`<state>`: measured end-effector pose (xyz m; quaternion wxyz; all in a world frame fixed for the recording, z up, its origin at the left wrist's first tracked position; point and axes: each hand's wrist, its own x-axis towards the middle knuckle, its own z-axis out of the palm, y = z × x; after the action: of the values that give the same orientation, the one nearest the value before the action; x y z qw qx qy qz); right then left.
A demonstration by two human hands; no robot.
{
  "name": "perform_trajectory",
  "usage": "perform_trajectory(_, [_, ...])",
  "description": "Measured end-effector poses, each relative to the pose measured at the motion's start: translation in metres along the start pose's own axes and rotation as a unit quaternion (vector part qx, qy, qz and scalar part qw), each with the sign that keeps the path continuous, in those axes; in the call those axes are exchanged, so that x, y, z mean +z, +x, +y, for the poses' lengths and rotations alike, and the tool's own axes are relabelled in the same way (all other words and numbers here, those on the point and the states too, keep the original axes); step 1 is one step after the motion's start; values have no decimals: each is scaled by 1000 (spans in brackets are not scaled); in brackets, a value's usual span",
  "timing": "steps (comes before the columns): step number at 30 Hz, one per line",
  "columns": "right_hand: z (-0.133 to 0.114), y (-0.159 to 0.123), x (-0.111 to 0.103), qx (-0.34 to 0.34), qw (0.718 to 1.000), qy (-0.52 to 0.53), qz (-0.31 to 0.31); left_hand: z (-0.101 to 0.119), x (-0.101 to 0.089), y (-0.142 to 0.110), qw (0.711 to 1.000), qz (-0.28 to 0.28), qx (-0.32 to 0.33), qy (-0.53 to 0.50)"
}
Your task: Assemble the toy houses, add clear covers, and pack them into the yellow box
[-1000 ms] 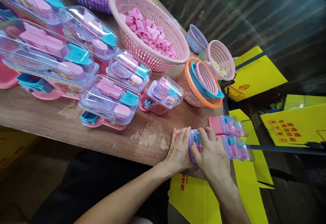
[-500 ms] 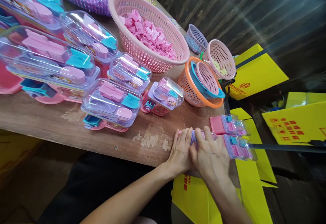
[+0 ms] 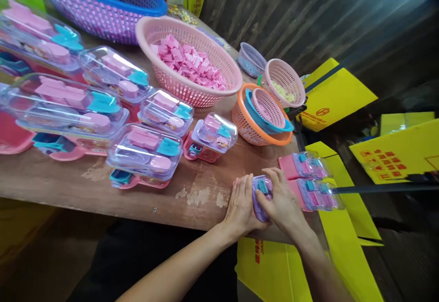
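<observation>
Both my hands close on one small toy set (image 3: 261, 191), purple and clear with pink and teal parts inside, at the near right edge of the wooden table (image 3: 199, 187). My left hand (image 3: 242, 206) holds its left side with fingers curled up against it. My right hand (image 3: 283, 203) grips it from the right, thumb and fingers over its top. Just right of my hands lie two more small sets, one (image 3: 303, 165) behind the other (image 3: 317, 194), overhanging the table's right edge.
Rows of larger clear-lidded toy sets (image 3: 144, 153) fill the table's left. Behind stand a pink basket (image 3: 164, 78) of pink pieces, a blue-rimmed purple basket (image 3: 103, 7), nested orange, blue and pink baskets (image 3: 265, 114), two small baskets (image 3: 284, 82). Yellow cartons (image 3: 343, 96) lie at right.
The view has shifted so the table reads lower and farther left. My hands have drawn closer together on the small set, which now shows its teal part between them.
</observation>
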<state>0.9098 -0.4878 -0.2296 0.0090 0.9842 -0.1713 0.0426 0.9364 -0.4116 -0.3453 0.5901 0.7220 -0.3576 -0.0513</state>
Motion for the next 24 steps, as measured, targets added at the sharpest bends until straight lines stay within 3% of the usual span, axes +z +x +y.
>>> perform_trajectory(3, [8, -18, 5, 39, 999, -8, 32, 3, -11, 4, 998, -55, 2, 3])
perform_trajectory(6, [37, -32, 8, 49, 998, -1, 25, 9, -53, 30, 990, -130, 61, 12])
perform_trajectory(7, [53, -34, 8, 48, 998, 4, 26, 11, -72, 44, 987, -127, 91, 37])
perform_trajectory(9, [87, -34, 7, 51, 998, 8, 35, 15, -113, 79, 976, -68, 131, 162])
perform_trajectory(12, [115, -28, 4, 91, 992, -31, 75, 19, -153, 125, 927, -21, 100, 361])
perform_trajectory(15, [89, -22, 6, 93, 985, 11, 142, 30, -155, 135, 885, -33, 17, 464])
perform_trajectory(18, [31, -19, 15, 71, 962, 247, 95, 53, -134, 108, 869, -14, -55, 491])
perform_trajectory(21, [-13, -14, 23, 80, 906, 416, -11, 67, -127, 69, 898, -88, -52, 429])
perform_trajectory(24, [-25, -6, 23, 69, 866, 490, -73, 51, -151, 44, 945, -206, 22, 253])
